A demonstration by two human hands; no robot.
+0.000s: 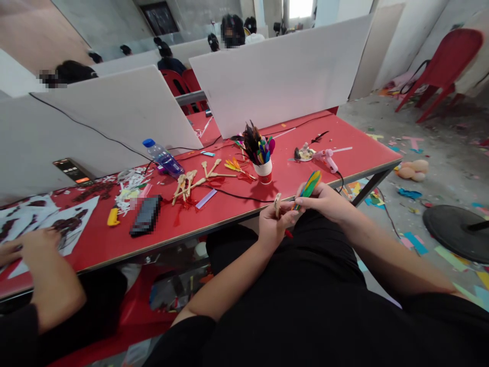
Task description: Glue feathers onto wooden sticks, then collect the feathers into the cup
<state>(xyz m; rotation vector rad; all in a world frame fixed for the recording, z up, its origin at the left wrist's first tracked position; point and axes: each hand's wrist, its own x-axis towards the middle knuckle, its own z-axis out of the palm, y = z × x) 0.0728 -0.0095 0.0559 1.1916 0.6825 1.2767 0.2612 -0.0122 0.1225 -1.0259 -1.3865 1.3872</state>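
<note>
In front of my lap, just off the table's near edge, my left hand (270, 224) is closed around a small beige, knobbly piece (277, 205). My right hand (324, 200) pinches a bunch of green, yellow and blue feathers (310, 185) close beside it. The lower ends of the feathers are hidden by my fingers. Something red (289, 234) pokes out below my left hand. Straight ahead stands a paper cup (265, 173) full of dark and coloured feathers (256, 145). Left of it lie several beige stick pieces (198, 182), some with red strands.
On the red table (229, 204) are a pink glue gun (327, 160), a water bottle (164, 158), a dark phone-like object (145, 215) and a yellow-handled tool (113, 217). White partitions (282, 81) stand behind. A co-worker's arm (51, 275) rests at the left over patterned sheets.
</note>
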